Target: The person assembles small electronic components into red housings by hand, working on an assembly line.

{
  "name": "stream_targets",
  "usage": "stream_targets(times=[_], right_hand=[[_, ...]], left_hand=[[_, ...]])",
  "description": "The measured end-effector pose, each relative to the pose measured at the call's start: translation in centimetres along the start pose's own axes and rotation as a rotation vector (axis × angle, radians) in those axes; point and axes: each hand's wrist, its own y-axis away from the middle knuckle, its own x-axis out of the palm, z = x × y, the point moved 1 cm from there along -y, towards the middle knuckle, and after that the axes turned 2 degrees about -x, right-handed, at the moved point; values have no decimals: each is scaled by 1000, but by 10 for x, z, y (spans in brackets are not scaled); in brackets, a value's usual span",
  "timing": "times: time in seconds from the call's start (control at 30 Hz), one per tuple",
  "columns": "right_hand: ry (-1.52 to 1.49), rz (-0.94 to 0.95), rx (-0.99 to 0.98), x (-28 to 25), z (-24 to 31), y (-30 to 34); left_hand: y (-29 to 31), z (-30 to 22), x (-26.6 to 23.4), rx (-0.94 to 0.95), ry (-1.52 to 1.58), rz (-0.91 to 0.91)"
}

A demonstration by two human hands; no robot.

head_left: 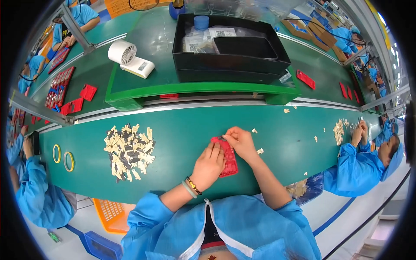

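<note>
Left hand (209,167) rests flat on the red plastic tray (227,158), fingers extended, pinning it to the green tabletop (182,130); right hand (239,142) pinches closed at the tray's upper edge (any small part held is too small to tell). Tray lies at frame centre; long axis runs top to bottom, slightly tilted. Risk: a lighter left-hand press could let the tray slide; the loose pile of beige pieces (129,151), centre left, could scatter.

Bright, even overhead light fills the room; the glossy green worktop (182,130) shows soft glare, shadows stay faint, and fisheye bending darkens and smears the rim.
</note>
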Motion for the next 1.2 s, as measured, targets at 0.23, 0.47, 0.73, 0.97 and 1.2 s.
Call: stream_targets(times=[0.23, 0.47, 0.73, 0.97, 1.2], right_hand=[[233, -30, -65, 2, 7, -1], [193, -25, -27, -1, 5, 0], [86, -14, -5, -3, 5, 2], [150, -27, -26, 0, -1, 0], [236, -26, -46, 1, 11, 1]], left_hand=[[-2, 1, -2, -14, 4, 21], [-4, 1, -3, 3, 20, 2], [-4, 0, -3, -1, -10, -7], [-6, -1, -2, 0, -6, -1], [-5, 1, -3, 11, -8, 7]])
